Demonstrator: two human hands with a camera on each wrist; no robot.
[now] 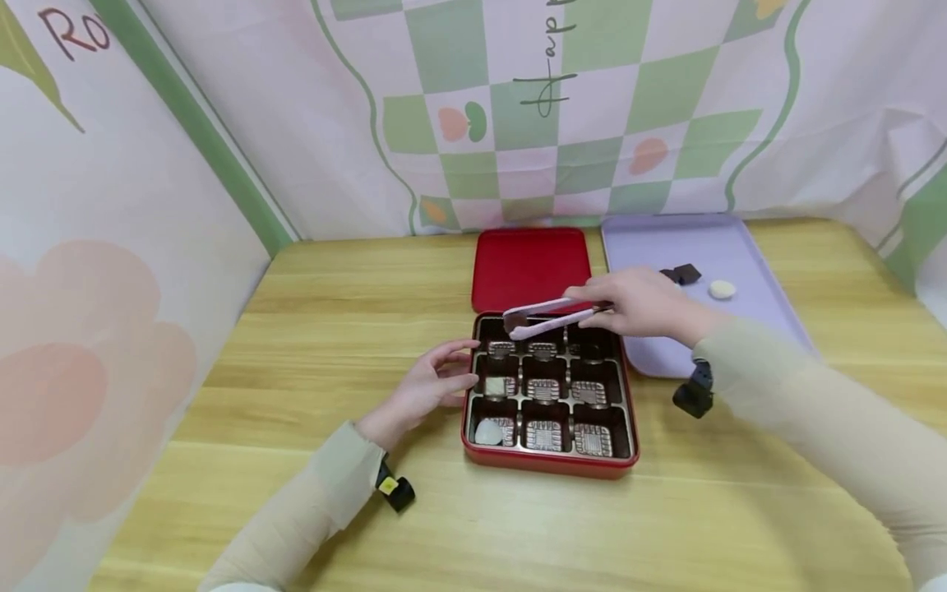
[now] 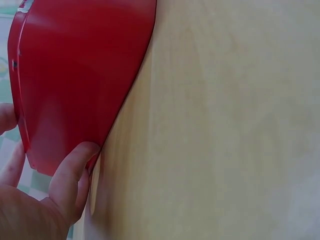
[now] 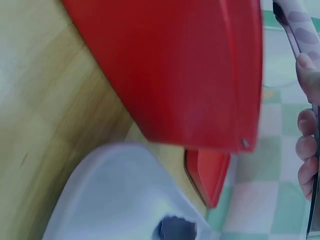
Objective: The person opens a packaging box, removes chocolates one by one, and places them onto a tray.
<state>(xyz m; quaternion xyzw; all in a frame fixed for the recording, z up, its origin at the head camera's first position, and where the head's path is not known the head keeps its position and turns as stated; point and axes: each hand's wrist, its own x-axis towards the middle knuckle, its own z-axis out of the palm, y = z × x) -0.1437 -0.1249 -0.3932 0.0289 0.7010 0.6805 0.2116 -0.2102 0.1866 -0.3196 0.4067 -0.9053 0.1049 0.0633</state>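
My right hand (image 1: 629, 304) holds pale lilac tongs (image 1: 555, 322) over the top row of a red tin (image 1: 551, 469). Between the tongs' tips is a dark brown piece (image 1: 515, 321), perhaps chocolate. The tin has a brown insert with compartments in three rows; a white round piece (image 1: 488, 432) lies in the front left one and a cream square piece (image 1: 496, 386) in the middle left one. My left hand (image 1: 425, 382) touches the tin's left side, its fingers spread along the wall. The left wrist view shows fingertips against the red wall (image 2: 85, 75).
A red lid (image 1: 531, 267) lies behind the tin. To the right is a lilac tray (image 1: 691, 238) with dark pieces (image 1: 687, 274) and a white oval piece (image 1: 722, 289), partly behind my right hand. A patterned cloth (image 1: 533, 164) hangs behind the wooden table (image 1: 348, 312).
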